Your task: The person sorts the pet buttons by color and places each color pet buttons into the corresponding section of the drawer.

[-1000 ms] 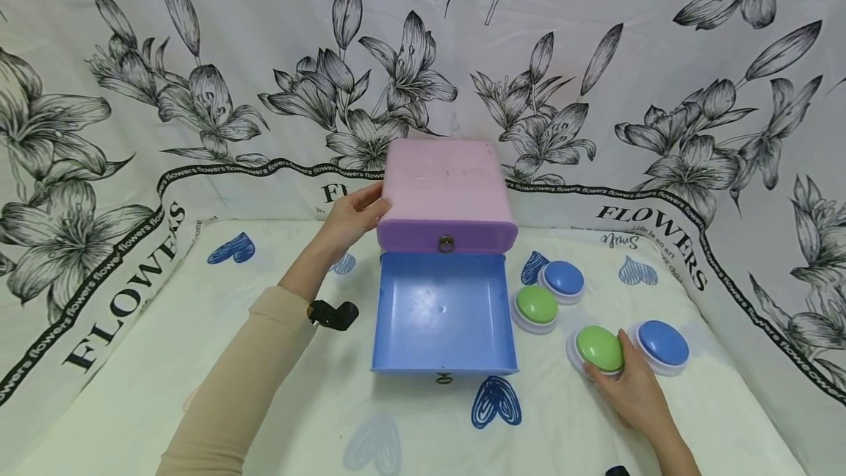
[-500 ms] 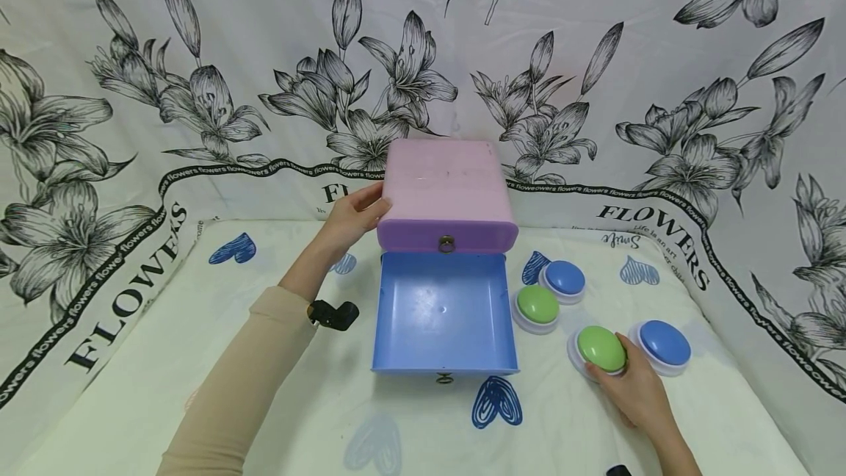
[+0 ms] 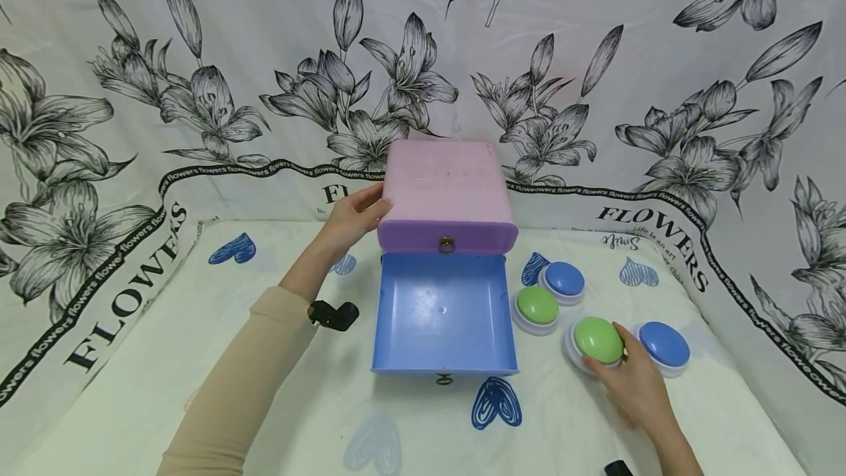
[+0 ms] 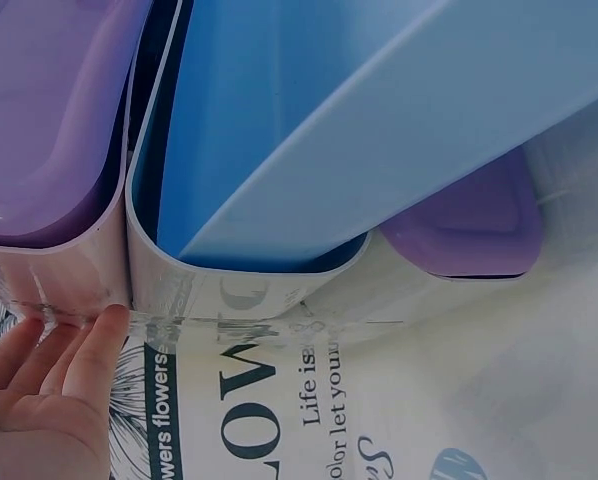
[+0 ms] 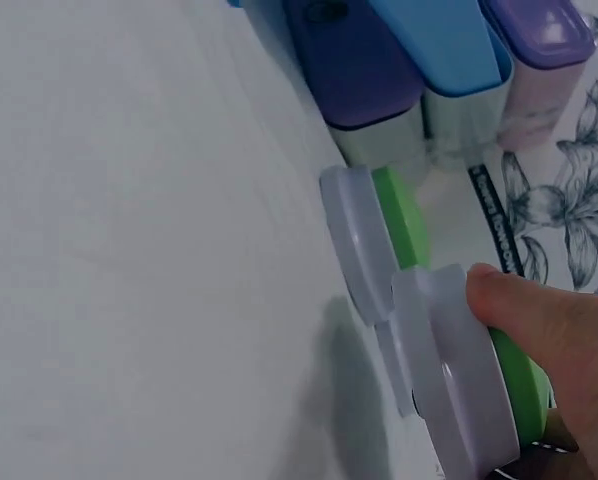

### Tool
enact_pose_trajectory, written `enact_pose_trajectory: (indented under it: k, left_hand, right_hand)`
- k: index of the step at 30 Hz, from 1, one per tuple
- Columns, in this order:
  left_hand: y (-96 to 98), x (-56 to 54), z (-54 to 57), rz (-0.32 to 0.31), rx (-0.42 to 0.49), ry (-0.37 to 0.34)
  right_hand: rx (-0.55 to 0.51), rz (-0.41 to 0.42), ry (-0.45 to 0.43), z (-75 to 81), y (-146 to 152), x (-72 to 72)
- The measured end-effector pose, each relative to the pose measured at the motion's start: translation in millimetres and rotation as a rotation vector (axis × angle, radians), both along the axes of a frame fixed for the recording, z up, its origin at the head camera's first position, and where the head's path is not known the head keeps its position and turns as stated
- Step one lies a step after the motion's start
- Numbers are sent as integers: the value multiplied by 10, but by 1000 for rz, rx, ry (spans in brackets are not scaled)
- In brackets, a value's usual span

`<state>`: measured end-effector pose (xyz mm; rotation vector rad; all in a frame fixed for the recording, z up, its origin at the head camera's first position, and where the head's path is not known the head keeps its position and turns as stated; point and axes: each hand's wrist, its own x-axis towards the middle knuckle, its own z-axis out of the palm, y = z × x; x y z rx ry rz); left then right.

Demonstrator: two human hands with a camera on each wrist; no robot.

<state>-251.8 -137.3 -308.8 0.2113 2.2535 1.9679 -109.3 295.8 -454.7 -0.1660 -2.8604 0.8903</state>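
Observation:
A small drawer cabinet with a pink top (image 3: 449, 178) has its blue drawer (image 3: 443, 314) pulled out; nothing lies in it. My left hand (image 3: 350, 217) touches the cabinet's left side; in the left wrist view its fairly straight fingers (image 4: 84, 360) press the pale wall beside the purple drawer front. At the right, my right hand (image 3: 634, 388) grips a round push button with a green dome and white base (image 3: 598, 340) between thumb and fingers. In the right wrist view the held button (image 5: 459, 370) is tipped on its side from that angle and looks raised off the cloth.
Another green push button (image 3: 537, 304) sits just right of the drawer, with a blue one (image 3: 564, 278) behind it. A second blue push button (image 3: 664, 344) stands right of my right hand. Flower-printed cloth (image 3: 423, 57) hangs behind the cabinet.
My right hand has shifted slightly up and left with the green push button. The left hand, cabinet and drawer have stayed where they were.

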Motion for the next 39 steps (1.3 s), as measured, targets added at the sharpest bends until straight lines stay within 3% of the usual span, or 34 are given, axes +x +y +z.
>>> enact_pose_trajectory:
  k: [7,14,18,22,30,39]
  left_hand:
    - [-4,-28,-33,-7,7,0]
    - [-41,-157,-201,4,26,21]
    - [-48,-185,-240,8,11,38]
    - [-46,-167,-202,0,22,32]
    - [-9,-28,-14,-9,21,12]
    - [-1,0,0,-5,6,23]
  right_hand:
    - [7,42,43,211,-96,-33]
    - [-4,94,103,431,-251,-62]
    - [-1,112,130,529,-392,-74]
    - [0,142,136,637,-559,-94]
    - [-35,218,172,828,-899,-109]
    - [-45,315,178,868,-1252,-114]
